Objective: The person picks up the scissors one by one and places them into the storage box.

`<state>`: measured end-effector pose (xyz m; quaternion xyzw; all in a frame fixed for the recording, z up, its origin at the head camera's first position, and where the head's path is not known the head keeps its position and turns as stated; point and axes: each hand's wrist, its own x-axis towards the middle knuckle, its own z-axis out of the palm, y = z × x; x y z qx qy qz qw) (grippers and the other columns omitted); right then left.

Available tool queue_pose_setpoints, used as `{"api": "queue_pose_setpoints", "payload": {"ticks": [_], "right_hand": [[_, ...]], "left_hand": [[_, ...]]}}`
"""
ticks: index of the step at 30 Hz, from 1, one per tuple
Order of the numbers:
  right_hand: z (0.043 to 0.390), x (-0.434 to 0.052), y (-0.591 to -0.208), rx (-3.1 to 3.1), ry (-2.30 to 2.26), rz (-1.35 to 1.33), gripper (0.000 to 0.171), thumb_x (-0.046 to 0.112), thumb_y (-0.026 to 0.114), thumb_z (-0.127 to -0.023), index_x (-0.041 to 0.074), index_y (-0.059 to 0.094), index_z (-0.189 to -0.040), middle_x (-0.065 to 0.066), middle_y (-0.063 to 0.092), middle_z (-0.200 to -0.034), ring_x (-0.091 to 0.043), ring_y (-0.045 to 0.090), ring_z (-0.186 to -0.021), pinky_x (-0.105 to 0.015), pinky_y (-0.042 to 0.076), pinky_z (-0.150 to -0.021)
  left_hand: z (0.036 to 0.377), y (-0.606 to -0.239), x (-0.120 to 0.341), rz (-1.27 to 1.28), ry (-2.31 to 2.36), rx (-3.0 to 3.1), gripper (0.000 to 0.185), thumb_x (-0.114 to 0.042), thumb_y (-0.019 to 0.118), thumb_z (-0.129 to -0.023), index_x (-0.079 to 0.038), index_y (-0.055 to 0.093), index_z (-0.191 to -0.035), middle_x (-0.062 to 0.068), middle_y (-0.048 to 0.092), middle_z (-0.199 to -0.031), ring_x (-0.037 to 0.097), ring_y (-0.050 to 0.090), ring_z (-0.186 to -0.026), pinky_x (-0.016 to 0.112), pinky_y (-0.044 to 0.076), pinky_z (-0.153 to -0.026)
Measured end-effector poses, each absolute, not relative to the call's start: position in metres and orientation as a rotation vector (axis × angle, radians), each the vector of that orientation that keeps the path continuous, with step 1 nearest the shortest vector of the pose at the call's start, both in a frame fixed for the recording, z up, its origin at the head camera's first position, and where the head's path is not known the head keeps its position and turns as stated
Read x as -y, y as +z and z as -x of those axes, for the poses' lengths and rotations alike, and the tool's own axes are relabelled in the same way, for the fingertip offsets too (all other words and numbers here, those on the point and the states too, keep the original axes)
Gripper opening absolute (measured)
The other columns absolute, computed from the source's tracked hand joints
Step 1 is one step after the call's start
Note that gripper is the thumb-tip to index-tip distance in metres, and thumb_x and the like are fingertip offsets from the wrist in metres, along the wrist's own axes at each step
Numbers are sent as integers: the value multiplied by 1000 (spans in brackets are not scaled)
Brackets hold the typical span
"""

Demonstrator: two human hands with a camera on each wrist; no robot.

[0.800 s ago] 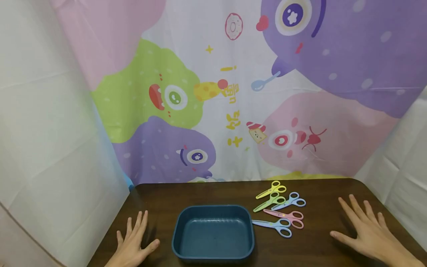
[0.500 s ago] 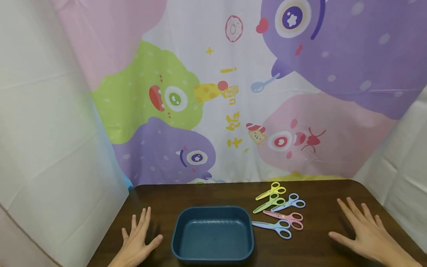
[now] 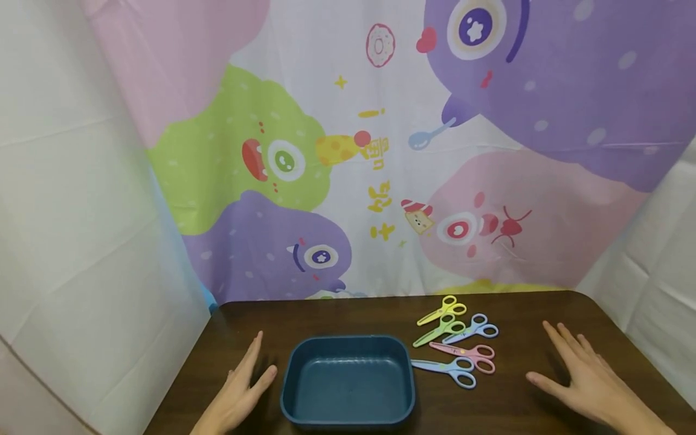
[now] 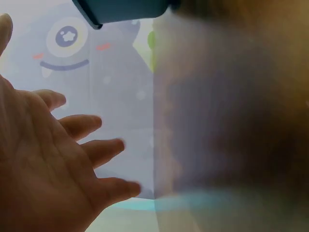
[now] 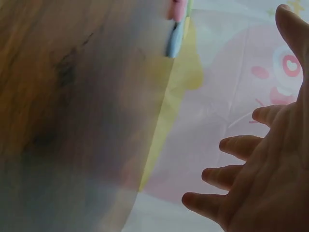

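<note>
My left hand [image 3: 236,386] is left of a dark teal rectangular bin [image 3: 348,417], fingers straight and thumb toward the bin. Nothing is in it; the left wrist view shows the palm [image 4: 43,154] with fingers spread. On the right side of the table, my right hand [image 3: 587,380] also has straight fingers and holds nothing, as its spread fingers [image 5: 241,147] in the right wrist view show. Between bin and right hand lie several scissors: yellow [image 3: 435,315], green [image 3: 437,331], blue [image 3: 472,329], pink [image 3: 462,351], and another blue pair [image 3: 443,367] whose tip reaches the bin's right rim.
The dark brown table [image 3: 261,320] has rounded far corners. Behind it hangs a cloth printed with cartoon monsters [image 3: 321,254]. White fabric panels [image 3: 81,241] stand at both sides. The green and rear blue scissors overlap.
The left hand has moved right toward the bin and turned more edge-on. My right hand has shifted slightly left, its fingers closer together. Bin and scissors stay where they were.
</note>
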<state>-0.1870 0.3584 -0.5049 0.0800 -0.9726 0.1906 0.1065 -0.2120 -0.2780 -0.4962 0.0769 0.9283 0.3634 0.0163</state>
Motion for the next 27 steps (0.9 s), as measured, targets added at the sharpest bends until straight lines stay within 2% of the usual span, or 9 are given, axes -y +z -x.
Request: {"api": "queue_pose_setpoints", "payload": {"ticks": [4, 6, 9, 13, 16, 19, 22, 27], "right_hand": [[189, -355, -504, 2870, 615, -241, 107, 54, 72, -91, 20, 4, -167, -42, 18, -161, -77, 20, -134, -87, 23, -93], [190, -352, -504, 2880, 648, -241, 107, 54, 72, -92, 19, 4, -167, -42, 15, -161, -77, 19, -135, -88, 22, -93], [192, -345, -504, 2888, 659, -236, 107, 55, 71, -92, 19, 3, -167, -40, 13, -163, -76, 19, -136, -88, 22, -92], [196, -335, -503, 2869, 681, -251, 108, 54, 73, -91, 18, 5, -167, -39, 13, -163, -75, 21, -136, -87, 23, -94], [198, -331, -503, 2868, 699, -267, 107, 54, 73, -91, 19, 5, -167, -38, 13, -164, -74, 22, -137, -87, 23, -95], [198, -328, -501, 2866, 701, -277, 108, 54, 73, -91, 19, 5, -167, -38, 13, -164, -74, 22, -137, -87, 24, -95], [197, -328, -499, 2856, 704, -276, 108, 53, 74, -90, 20, 5, -167, -37, 13, -164, -74, 22, -137, -87, 24, -95], [198, -324, -490, 2838, 727, -281, 108, 52, 74, -90, 22, 5, -167, -34, 11, -166, -71, 19, -141, -85, 24, -97]], "left_hand": [[216, -495, 269, -267, 1229, -2893, 72, -46, 45, -109, -20, 11, -166, 22, 44, -158, 48, 45, -142, 69, 37, -109], [219, -493, 263, -255, 1242, -2900, 70, -47, 47, -108, -20, 18, -166, 18, 60, -143, 38, 59, -129, 63, 46, -103], [224, -490, 255, -229, 1254, -2901, 67, -47, 48, -107, -18, 28, -163, 7, 70, -122, 23, 68, -111, 52, 51, -97], [230, -487, 247, -215, 1278, -2868, 63, -46, 48, -108, -11, 37, -159, -2, 68, -90, 12, 66, -82, 35, 51, -80], [232, -487, 242, -217, 1286, -2818, 63, -44, 48, -109, -7, 38, -158, 0, 64, -81, 13, 60, -69, 29, 48, -70], [233, -487, 240, -232, 1228, -2803, 66, -46, 51, -107, -5, 40, -157, 2, 64, -81, 13, 57, -67, 29, 47, -67], [233, -488, 239, -272, 1154, -2822, 68, -47, 60, -102, -2, 47, -151, 0, 65, -83, 12, 57, -72, 30, 48, -69], [232, -489, 242, -315, 1126, -2803, 63, -40, 68, -99, 3, 55, -143, -2, 58, -73, 11, 52, -66, 28, 44, -64]]}}
